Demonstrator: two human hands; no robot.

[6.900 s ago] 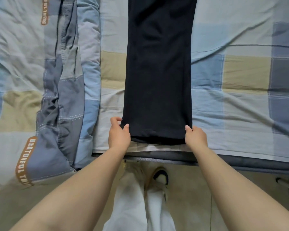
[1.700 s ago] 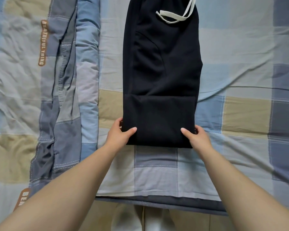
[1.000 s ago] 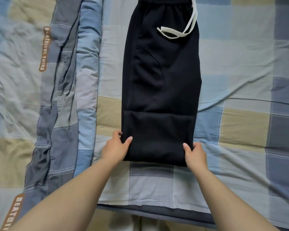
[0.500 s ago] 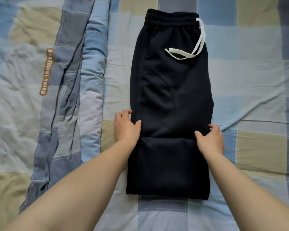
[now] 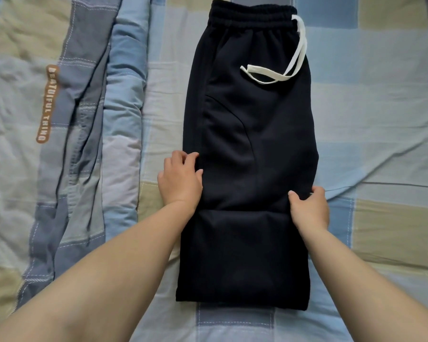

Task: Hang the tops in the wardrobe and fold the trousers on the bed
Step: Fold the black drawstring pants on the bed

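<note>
While each grip pinches an edge, left hand point(image 5: 181, 180) and right hand point(image 5: 309, 208) hold soft black folded trousers point(image 5: 250, 169).

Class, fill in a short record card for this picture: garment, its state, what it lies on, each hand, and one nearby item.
garment: black drawstring trousers, white cord at the waist
state: lower legs folded up once, the fold edge nearest the person
surface: blue, grey and beige checked bed sheet
left hand: at the trousers' left edge, fingers curled on the fabric
right hand: pinching the right edge
nearby: bunched checked quilt to the left
</note>
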